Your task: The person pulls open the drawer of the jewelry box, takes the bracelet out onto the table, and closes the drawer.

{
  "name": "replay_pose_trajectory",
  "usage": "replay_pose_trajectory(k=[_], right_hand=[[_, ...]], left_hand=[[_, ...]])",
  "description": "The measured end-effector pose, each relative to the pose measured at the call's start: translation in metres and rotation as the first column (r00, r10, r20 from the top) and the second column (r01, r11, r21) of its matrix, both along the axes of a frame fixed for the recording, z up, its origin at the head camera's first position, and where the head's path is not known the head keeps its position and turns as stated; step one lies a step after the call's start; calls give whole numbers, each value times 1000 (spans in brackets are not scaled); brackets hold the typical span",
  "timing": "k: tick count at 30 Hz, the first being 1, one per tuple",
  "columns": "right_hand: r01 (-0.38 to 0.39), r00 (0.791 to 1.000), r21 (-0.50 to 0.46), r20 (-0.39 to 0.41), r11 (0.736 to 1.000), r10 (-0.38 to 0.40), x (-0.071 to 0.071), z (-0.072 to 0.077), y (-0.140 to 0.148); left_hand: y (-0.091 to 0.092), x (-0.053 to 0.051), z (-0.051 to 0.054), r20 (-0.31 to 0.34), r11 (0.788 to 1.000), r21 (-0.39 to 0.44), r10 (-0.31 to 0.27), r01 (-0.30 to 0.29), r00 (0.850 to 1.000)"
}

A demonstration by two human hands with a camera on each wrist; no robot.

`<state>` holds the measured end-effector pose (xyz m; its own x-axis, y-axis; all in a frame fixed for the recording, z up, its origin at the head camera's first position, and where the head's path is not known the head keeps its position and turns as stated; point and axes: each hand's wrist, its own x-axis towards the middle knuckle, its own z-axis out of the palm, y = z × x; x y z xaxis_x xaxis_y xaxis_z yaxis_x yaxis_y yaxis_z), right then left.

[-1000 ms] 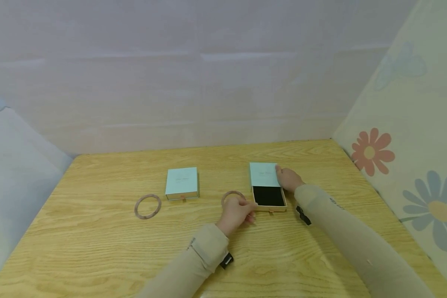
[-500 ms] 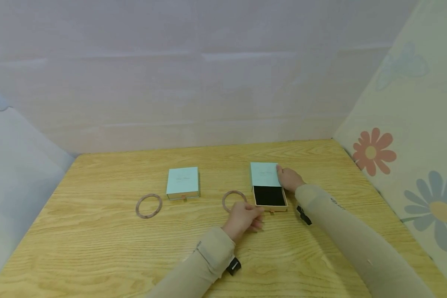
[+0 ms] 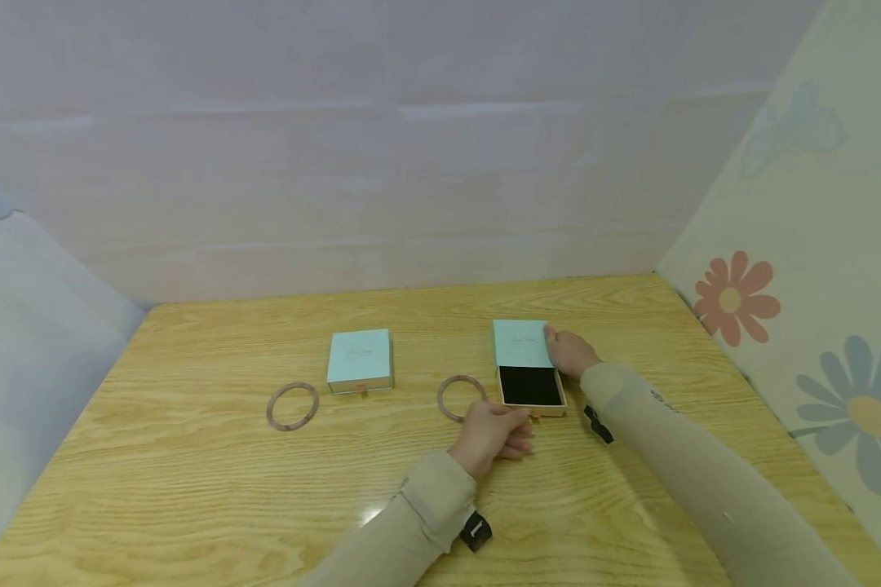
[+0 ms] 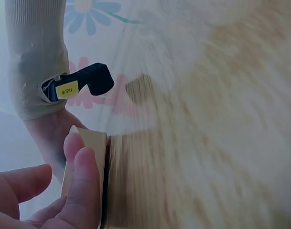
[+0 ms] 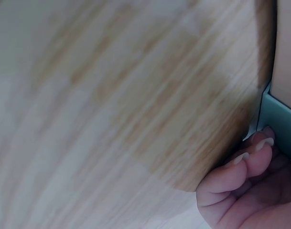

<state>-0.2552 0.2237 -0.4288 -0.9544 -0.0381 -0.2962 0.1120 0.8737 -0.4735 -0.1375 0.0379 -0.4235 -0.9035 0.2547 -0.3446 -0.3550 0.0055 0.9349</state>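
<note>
A pale blue gift box (image 3: pixel 520 343) stands on the right with its drawer (image 3: pixel 532 410) slid partly out towards me, showing a black lining (image 3: pixel 530 386). My right hand (image 3: pixel 573 354) holds the box's right side; its curled fingers (image 5: pixel 236 174) lie against the teal side in the right wrist view. My left hand (image 3: pixel 488 432) is at the drawer's front, near the small tab. In the left wrist view its thumb (image 4: pixel 30 183) stands apart from the fingers, which lie by the drawer front. A pinkish bangle (image 3: pixel 441 395) lies just left of that hand.
A second pale blue box (image 3: pixel 360 355), closed, stands to the left on the wooden table (image 3: pixel 213 489). Another pinkish bangle (image 3: pixel 270 407) lies beside it. A pale wall (image 3: pixel 411 163) rises behind the table, and a flowered sheet (image 3: pixel 837 285) slopes along the right.
My left hand has moved right and slightly nearer me, from beside the near bangle and the drawer's left corner to the drawer's front. Right hand, boxes and bangles stay put.
</note>
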Motion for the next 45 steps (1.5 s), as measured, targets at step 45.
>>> replay_pose_trajectory(k=[45], right_hand=[[1, 1000, -23, -21, 1000, -2, 6, 7, -7]], left_hand=[[22, -8, -12, 219, 973, 209, 50, -97, 974]])
